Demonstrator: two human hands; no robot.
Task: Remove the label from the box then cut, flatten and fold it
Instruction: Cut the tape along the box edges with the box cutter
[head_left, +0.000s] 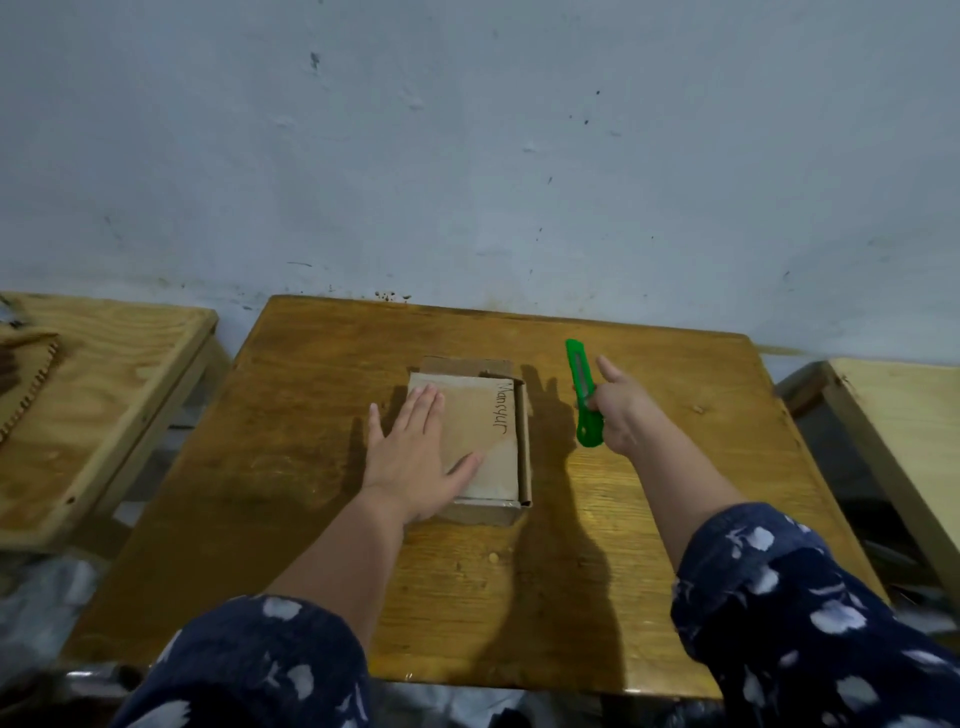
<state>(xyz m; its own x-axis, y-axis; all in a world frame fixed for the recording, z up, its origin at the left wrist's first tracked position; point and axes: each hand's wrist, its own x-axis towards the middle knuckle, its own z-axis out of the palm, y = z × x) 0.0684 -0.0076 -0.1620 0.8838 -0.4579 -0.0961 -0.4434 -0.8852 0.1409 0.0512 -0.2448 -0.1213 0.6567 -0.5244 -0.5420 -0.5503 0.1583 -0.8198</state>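
Observation:
A small brown cardboard box (498, 457) lies flat in the middle of the wooden table (291, 457), with handwriting along its right side. My left hand (415, 457) rests flat on the box's left half, fingers spread and pointing away from me. To the right of the box, my right hand (618, 410) grips a green utility knife (582, 389) by its handle, index finger stretched out, the knife's tip pointing toward the wall. The knife is held apart from the box. I cannot make out a separate label on the box.
A stained pale wall (467, 156) stands right behind the table. A lighter wooden table (104, 374) sits at the left with a woven mat (26, 379) on it. Another pale wooden surface (904, 415) is at the right. Plastic sheeting covers the floor below.

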